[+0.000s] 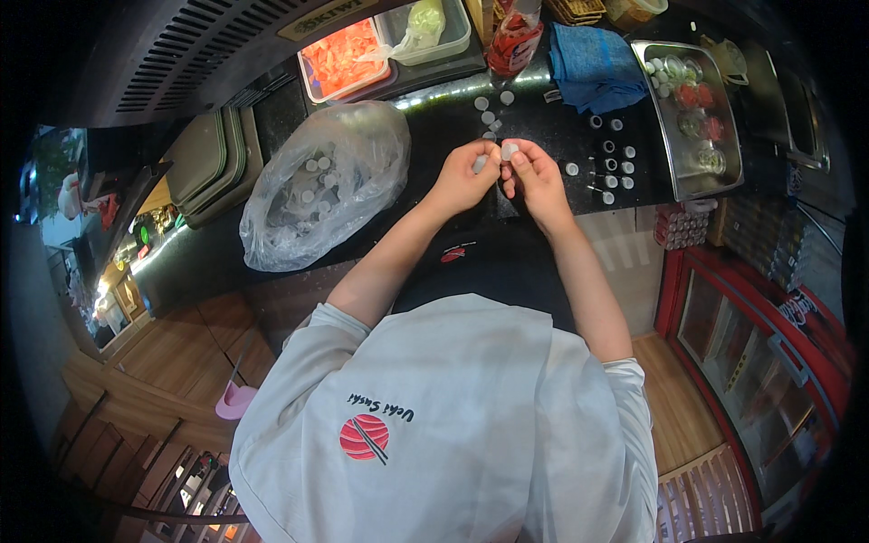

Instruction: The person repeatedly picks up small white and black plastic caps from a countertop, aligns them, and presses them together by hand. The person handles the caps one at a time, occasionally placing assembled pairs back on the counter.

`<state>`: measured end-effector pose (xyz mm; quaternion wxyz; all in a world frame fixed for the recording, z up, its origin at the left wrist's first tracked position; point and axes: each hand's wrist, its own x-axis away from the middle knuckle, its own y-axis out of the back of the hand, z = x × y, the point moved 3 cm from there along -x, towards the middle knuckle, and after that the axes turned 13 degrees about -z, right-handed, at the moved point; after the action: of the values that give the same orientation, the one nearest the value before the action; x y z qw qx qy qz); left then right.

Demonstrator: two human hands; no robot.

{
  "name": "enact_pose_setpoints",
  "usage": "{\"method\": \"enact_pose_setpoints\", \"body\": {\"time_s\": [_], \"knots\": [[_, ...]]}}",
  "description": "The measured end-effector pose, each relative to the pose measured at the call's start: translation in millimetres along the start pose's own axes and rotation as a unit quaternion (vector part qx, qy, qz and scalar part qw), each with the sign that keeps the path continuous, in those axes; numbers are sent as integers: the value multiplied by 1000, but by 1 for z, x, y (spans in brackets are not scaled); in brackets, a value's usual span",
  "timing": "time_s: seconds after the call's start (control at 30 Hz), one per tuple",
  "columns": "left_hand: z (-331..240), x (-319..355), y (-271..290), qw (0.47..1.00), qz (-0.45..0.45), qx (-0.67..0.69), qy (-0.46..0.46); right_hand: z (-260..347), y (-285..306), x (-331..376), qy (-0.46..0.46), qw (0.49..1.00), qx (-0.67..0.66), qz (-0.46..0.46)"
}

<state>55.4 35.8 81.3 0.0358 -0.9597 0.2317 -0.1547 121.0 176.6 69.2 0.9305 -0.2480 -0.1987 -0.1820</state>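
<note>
Over the dark counter my two hands meet with fingertips together. My left hand (pixel 465 178) is closed on a small translucent cup (pixel 481 164). Pinched in my right hand (pixel 541 185) is a small whitish lid-like piece (pixel 510 151), held up beside the left fingertips. Fingers hide part of both pieces. Just beyond the hands lie several loose small white pieces (pixel 489 118). To the right, small containers with white tops (pixel 610 166) stand in rows, some with dark contents. On the left, a clear plastic bag (pixel 362 136) holds many similar small whitish pieces.
A tub of orange-pink shreds (pixel 342 61) and a clear container (pixel 459 36) sit at the back. Nearby are a red-labelled bottle (pixel 514 41) and folded blue cloth (pixel 596 65). A metal tray (pixel 672 181) is at right, stacked trays (pixel 197 163) at left.
</note>
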Motion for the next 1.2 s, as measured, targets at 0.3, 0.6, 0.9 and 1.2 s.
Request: {"method": "enact_pose_setpoints", "body": {"time_s": [0.3, 0.6, 0.9, 1.2], "knots": [[-9, 2, 10, 993, -55, -86, -61, 23, -5, 11, -27, 994, -95, 41], [41, 6, 6, 908, -32, -358, -215, 50, -17, 34, 25, 989, -102, 103], [11, 3, 3, 892, -65, -404, -191, 60, -19, 45, 61, 988, -90, 108], [-101, 27, -3, 957, -23, -208, -201, 61, -16, 44, 85, 994, -37, 59]]}}
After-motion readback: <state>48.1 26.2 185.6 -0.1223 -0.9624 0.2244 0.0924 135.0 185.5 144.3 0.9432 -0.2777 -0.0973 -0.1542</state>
